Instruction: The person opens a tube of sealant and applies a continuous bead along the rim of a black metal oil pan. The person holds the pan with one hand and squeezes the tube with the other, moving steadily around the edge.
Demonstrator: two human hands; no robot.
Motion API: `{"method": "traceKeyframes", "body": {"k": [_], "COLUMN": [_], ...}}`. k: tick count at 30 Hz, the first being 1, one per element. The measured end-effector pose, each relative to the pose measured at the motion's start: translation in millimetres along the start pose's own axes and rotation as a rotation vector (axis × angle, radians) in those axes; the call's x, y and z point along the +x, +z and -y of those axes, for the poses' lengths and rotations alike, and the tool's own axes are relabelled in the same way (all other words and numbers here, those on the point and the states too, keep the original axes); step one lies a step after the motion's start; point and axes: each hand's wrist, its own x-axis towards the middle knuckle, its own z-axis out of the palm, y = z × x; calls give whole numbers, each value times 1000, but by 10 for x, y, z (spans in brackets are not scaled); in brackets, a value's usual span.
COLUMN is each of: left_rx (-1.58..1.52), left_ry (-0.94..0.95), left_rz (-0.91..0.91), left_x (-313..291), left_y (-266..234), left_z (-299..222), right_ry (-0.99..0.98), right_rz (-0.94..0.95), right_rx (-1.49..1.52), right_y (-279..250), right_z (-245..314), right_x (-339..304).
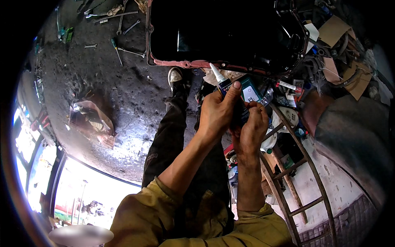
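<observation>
My left hand [219,110] is closed round a dark sealant tube [224,85], its thumb pressed along the body. The tube's white pointed nozzle [216,72] tilts up and left, its tip close to the near flange of a black oil pan [230,35]. Reddish material covers much of that flange [185,64]. Closed at the tube's lower end is my right hand [252,129]; the fingers hide most of the tube there. A dark green pack with a white label [249,93] shows just beyond my fingers; whether it is held, I cannot tell.
Several wrenches [131,27] and a green-handled screwdriver [117,51] lie on the dirty floor at the far left. An open bag [92,119] sits left of my legs. To the right are a rusty metal ladder [304,162], cardboard [334,31] and piled parts.
</observation>
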Motion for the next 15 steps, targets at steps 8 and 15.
{"method": "traceKeyframes", "body": {"k": [8,15], "left_rx": [-8,31], "left_ry": [9,-50], "left_rz": [1,49], "left_x": [15,-22], "left_y": [-14,-25], "left_z": [9,-10], "right_ry": [-13,-28], "right_rz": [-16,-41], "right_rx": [-40,-50], "right_y": [26,6], "right_z": [6,-13], "right_x": [-24,-34]}}
